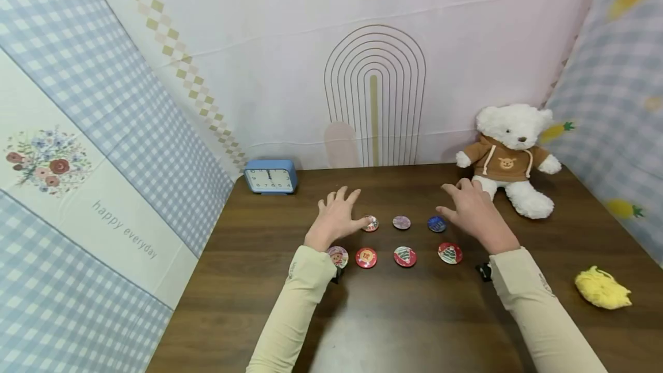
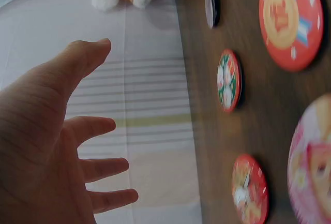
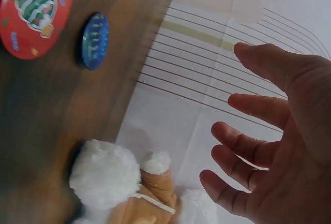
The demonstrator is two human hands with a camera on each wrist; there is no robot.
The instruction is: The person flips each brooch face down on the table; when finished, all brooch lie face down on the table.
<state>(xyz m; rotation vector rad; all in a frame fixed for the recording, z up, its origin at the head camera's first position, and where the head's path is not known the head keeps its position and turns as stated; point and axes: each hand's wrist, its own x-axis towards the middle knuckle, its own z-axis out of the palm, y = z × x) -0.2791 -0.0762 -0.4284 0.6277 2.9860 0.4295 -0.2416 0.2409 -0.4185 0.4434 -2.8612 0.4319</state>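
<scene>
Both hands hover above the table with spread fingers and hold nothing. My left hand (image 1: pixel 334 220) is over the left end of two rows of round badges. Its thumb overlaps a red-rimmed badge (image 2: pixel 229 80) in the head view, though the left wrist view shows them apart. Near that wrist lie a pink cartoon badge (image 1: pixel 338 257) and a red badge with a gold centre (image 1: pixel 366 258). Another red badge (image 2: pixel 250 190) is hidden from the head camera. My right hand (image 1: pixel 473 212) is just right of a blue badge (image 1: pixel 437 224). A purple badge (image 1: pixel 401 222) and two tree badges, left (image 1: pixel 405 257) and right (image 1: pixel 449 252), lie between the hands.
A blue clock (image 1: pixel 270 177) stands at the back left of the brown table (image 1: pixel 393 327). At the back right sits a white teddy bear (image 1: pixel 506 157) in a brown hoodie, close behind my right hand. A yellow fluffy bundle (image 1: pixel 602 288) lies at the right. Printed cloth hangs behind.
</scene>
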